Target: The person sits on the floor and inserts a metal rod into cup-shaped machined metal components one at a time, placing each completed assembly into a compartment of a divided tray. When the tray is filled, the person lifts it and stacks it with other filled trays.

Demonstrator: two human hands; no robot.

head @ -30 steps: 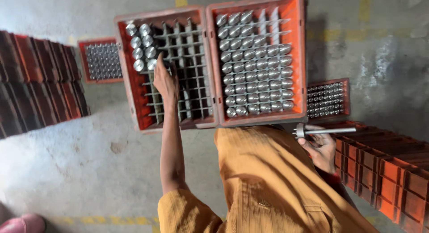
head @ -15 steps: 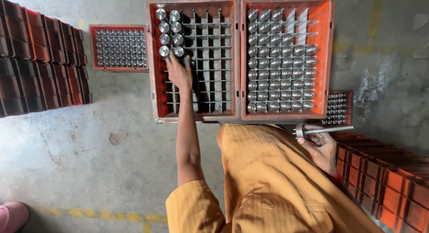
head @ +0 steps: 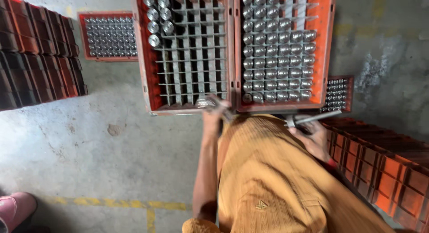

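Metal is what both hands are busy with. The left hand (head: 213, 114) sits at the near edge of the left crate (head: 144, 59), its fingers closed around a short shiny cylindrical part (head: 206, 101) that is blurred with motion, right at the crate's near rim. The right hand (head: 313, 137) rests against the mustard-coloured shirt (head: 268, 179), wrapped around a long grey metal rod (head: 315, 118) that sticks out to the side over the stacked crates.

That left crate is orange, with a grid of dividers, and only a small cluster of round metal pieces (head: 157, 18) stands in its far left corner; nearly all the other cells look empty. The right crate (head: 328, 45), touching it side by side, is almost full of the same shiny pieces, row upon row, with a few open slots at its far end. Judging from how things lie, one crate's worth is about settled and the other has most of its cells left.

Further off, a smaller red tray (head: 85, 36) packed with small metal parts lies on the concrete floor (head: 111, 161), and another (head: 346, 94) peeks from behind the right crate. Dark red empty crates (head: 35, 59) are stacked on the left, and more orange ones (head: 380, 166) on the right. A pink shoe (head: 15, 208) shows at the lower left corner.
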